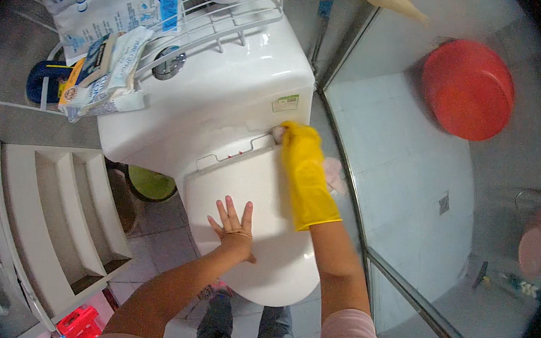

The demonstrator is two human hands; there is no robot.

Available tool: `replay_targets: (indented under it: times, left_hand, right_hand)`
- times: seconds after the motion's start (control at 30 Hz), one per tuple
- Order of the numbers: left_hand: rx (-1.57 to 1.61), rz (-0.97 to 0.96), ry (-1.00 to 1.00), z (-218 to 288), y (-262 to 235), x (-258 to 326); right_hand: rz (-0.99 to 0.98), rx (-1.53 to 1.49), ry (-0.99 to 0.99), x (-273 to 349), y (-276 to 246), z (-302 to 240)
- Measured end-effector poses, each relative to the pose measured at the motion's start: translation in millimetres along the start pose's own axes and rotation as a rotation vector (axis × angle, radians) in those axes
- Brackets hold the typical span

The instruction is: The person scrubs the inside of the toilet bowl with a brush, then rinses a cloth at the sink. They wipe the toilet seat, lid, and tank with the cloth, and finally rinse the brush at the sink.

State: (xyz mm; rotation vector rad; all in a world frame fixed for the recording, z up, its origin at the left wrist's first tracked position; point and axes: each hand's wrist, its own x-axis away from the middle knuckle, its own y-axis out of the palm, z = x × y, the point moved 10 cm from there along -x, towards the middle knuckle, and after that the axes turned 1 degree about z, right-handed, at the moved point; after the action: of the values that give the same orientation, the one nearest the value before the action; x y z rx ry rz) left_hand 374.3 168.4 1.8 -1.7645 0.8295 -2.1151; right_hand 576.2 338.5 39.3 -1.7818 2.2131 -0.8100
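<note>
My left hand (235, 230) is bare and lies on the closed white toilet lid (260, 270), its fingers spread. A yellow rubber glove (305, 182) covers my right hand, which reaches to the far right corner of the lid, by the hinge and the foot of the white cistern (240, 80). Its fingers are closed at a small greyish-pink lump (278, 134); the glove hides part of it, and I cannot tell its kind. Along the lid's back edge runs a thin wire-like bracket (236, 154).
A white wire rack (222, 29) with packets stands over the cistern. On the left is a cream shelf unit (54, 219) beside a green-lined bin (150, 184). To the right, a metal-framed glass partition (415, 300) borders the shower floor, with a red basin (468, 89) behind it.
</note>
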Motion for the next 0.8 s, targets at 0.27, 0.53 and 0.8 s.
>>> replay_targets:
  times: [0.27, 0.53, 0.8]
  left_hand:
    - [0.026, 0.014, 0.019, -1, 5, -3]
    - [0.036, 0.064, 0.037, 0, 3, -2]
    - [0.057, 0.103, 0.092, 2, 2, -2]
  right_hand:
    - [0.059, -0.004, -0.051, 24, -32, -33]
    - [0.051, -0.053, -0.052, 3, -16, 4]
    - [-0.029, 0.123, -0.221, 4, -9, -2]
